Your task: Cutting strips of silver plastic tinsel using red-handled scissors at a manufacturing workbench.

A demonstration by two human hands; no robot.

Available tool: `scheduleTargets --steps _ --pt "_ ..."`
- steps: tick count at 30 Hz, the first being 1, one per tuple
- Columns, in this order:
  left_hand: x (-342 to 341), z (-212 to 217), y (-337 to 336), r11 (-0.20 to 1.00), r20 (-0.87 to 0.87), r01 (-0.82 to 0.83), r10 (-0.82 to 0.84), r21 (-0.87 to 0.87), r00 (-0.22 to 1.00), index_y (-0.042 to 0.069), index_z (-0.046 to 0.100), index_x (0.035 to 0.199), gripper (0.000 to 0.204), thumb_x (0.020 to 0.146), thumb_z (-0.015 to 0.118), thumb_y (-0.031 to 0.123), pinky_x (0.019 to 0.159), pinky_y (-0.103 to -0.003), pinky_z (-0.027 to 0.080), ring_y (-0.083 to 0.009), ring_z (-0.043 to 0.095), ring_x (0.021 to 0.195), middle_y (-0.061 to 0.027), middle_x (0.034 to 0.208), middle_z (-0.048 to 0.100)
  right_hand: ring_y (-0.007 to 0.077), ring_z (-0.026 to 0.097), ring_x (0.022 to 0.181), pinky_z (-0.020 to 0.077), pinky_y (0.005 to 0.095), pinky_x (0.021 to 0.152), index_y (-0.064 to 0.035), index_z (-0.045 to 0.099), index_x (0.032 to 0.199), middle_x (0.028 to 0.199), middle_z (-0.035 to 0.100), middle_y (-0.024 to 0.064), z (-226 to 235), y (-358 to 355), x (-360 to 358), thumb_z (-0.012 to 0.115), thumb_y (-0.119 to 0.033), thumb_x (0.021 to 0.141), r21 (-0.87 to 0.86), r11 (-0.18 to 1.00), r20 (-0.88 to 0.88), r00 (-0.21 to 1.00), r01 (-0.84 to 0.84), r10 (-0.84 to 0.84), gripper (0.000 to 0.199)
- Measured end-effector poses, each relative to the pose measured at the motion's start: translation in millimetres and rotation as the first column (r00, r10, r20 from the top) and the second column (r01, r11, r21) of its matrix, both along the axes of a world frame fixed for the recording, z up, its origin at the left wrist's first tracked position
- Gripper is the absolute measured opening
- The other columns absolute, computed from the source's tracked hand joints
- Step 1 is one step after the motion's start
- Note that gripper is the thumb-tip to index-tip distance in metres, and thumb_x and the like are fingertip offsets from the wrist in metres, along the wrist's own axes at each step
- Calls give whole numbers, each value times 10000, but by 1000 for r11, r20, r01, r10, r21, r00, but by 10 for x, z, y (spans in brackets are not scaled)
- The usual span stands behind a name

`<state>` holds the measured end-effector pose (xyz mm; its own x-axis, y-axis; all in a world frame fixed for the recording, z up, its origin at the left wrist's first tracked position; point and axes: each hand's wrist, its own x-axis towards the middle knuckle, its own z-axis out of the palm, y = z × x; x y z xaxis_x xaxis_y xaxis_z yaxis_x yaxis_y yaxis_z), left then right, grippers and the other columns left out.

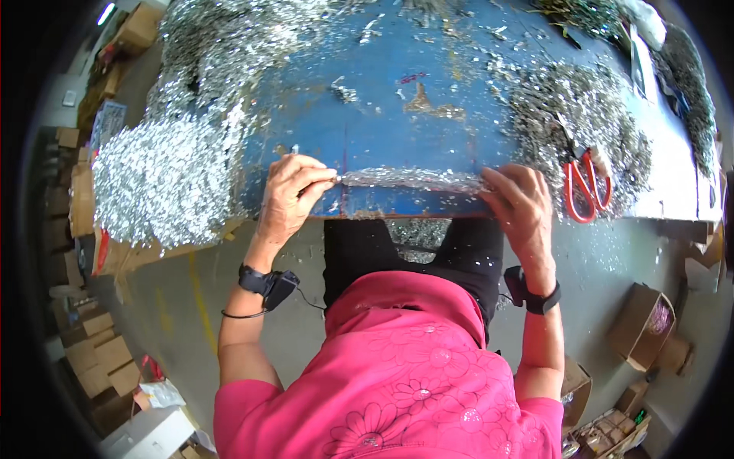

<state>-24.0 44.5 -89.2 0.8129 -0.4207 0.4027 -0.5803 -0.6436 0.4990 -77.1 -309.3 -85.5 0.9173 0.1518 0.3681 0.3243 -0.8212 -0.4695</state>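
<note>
The left hand (296, 188) and right hand (521, 200) pinch a silver strip (413, 179), right end hidden; the far-left tinsel heap (229, 53) is cropped.

Two hands (289, 191) (524, 199), one tinsel strip (413, 179) and one pair of scissors (589, 170) show.

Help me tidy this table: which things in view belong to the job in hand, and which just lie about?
Apparently in the job:
silver tinsel strand between left hand and right hand
blue table beneath it
probably silver tinsel pile, left
probably red-handled scissors, right

Apparently just lying about:
cardboard boxes, lower left
open box, right floor
green heap, table's upper right
</note>
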Motion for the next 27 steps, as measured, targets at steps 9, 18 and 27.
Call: scheduleTargets --steps 9,18,27 --pt "-27 -60 25 1000 -7 18 -18 -17 1000 101 704 913 170 766 739 25 826 -328 442 -195 608 886 -15 919 651 294 564 1006 463 413 872 -97 663 1180 1124 598 99 112 6 -76 784 -160 717 -63 998 -91 996 -28 23 482" --pt "-18 -50 39 1000 -34 29 -29 8 999 115 705 911 145 780 739 64 880 -337 418 -192 594 925 -10 950 644 265 586 940 467 393 827 -107 730 1050 1049 626 76 -113 7 -44 749 -148 785 -47 996 73 995 71 -67 269" --pt "-35 6 76 1000 -19 22 -22 17 1000 106 694 905 173 755 762 56 830 -350 441 -206 618 897 -14 935 650 306 583 1079 481 403 907 -86 687 1135 1162 615 121 108 -169 -80 768 -128 776 65 997 22 999 48 -50 370"
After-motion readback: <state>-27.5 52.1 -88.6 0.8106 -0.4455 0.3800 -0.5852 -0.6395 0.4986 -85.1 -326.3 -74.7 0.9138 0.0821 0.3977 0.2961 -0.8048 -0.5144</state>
